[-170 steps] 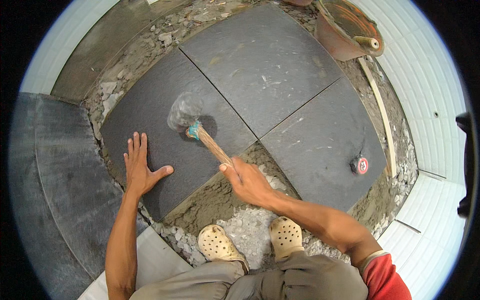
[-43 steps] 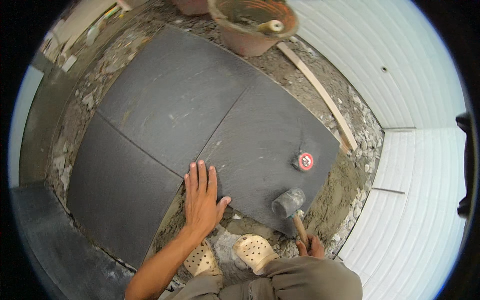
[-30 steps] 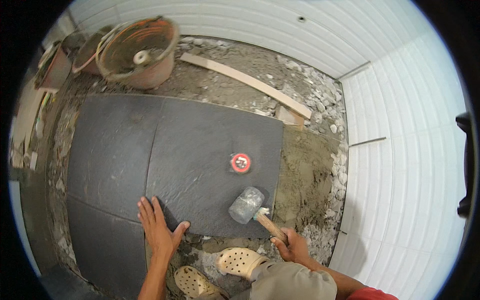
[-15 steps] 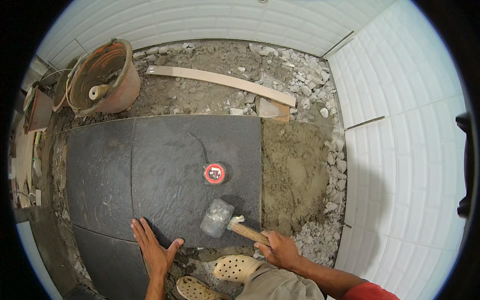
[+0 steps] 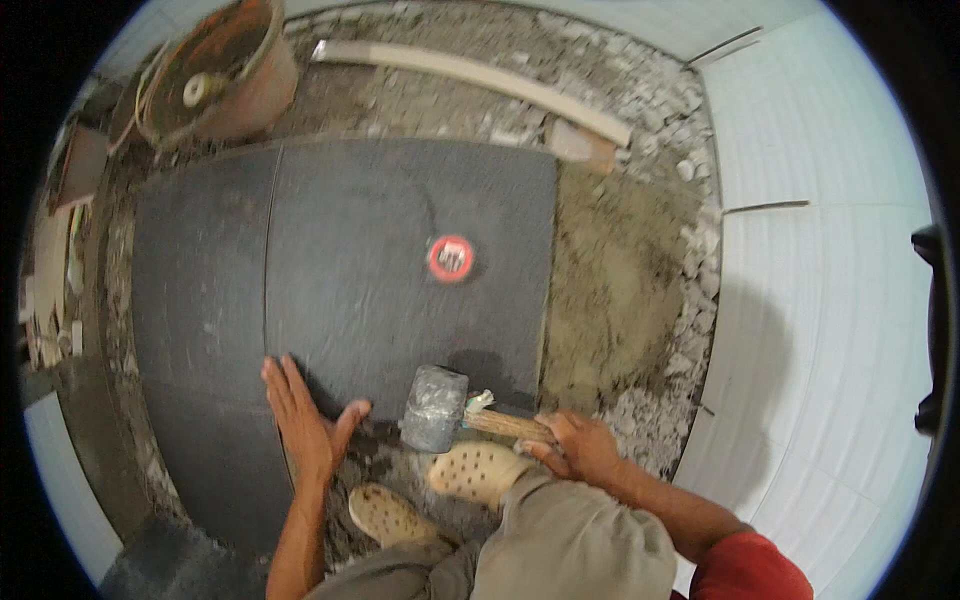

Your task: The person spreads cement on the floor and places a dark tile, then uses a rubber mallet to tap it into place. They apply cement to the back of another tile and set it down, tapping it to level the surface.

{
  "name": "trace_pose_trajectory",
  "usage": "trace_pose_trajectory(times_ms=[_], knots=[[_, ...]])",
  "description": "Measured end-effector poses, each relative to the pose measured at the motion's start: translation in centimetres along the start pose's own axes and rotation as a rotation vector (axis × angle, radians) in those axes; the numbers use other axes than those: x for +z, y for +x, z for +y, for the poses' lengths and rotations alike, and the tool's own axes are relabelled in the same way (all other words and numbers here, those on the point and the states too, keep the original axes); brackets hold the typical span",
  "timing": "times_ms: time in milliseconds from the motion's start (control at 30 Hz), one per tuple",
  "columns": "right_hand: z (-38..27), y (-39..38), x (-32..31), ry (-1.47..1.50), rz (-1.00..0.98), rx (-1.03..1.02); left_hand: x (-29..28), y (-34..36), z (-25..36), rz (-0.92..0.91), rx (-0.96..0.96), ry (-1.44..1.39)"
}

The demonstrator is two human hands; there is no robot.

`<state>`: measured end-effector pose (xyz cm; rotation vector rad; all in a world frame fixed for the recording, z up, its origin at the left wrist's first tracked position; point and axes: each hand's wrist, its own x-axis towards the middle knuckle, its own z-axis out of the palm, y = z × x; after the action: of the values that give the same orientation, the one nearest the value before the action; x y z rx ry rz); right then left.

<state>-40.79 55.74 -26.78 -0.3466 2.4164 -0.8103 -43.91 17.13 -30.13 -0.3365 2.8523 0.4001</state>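
Observation:
My right hand [image 5: 582, 447] is closed round the wooden handle of a mallet [image 5: 436, 408]. The mallet's thick grey-black head is over the near edge of a large dark grey floor tile [image 5: 360, 240]; whether it touches cannot be told. With fingers and thumb spread, my left hand [image 5: 303, 425] lies flat at the tile's near left corner, by the joint with the neighbouring dark tiles [image 5: 205, 270]. A round tape measure [image 5: 450, 259] with a red ring rests on the large tile, and a thin dark strip extends from it.
Damp mortar [image 5: 620, 280] borders the tile's right side, with white rubble [image 5: 695, 340] along the tiled wall [image 5: 790, 250]. Behind lies a long pale strip [image 5: 480, 82]. A mortar-stained bucket [image 5: 255, 95] stands at the far left. My beige clogs [image 5: 470, 474] stand at the tile's near edge.
The view has shifted, so the tiles and bucket sit higher in the picture. Relative to the tile, the mallet head has come nearer to me. My left hand stays by the joint.

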Motion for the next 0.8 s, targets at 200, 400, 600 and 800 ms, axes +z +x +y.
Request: trace_pose_trajectory(times_ms=[200,400,600,800], knots=[[1.3,-0.1,0.3,-0.251,-0.107,-0.399,0.6,-0.1,-0.3,0.077,0.055,-0.004],[1.5,-2.6,-3.0,-0.294,-0.180,-0.308,0.9,0.0,-0.4,0.079,0.040,0.007],[1.5,-3.9,-5.0,-0.368,-0.255,-0.247,1.0,0.1,-0.4,0.050,0.005,0.001],[1.1,-4.6,-4.5,-0.368,-0.261,-0.198,0.6,0.1,-0.1,0.058,0.003,-0.004]])
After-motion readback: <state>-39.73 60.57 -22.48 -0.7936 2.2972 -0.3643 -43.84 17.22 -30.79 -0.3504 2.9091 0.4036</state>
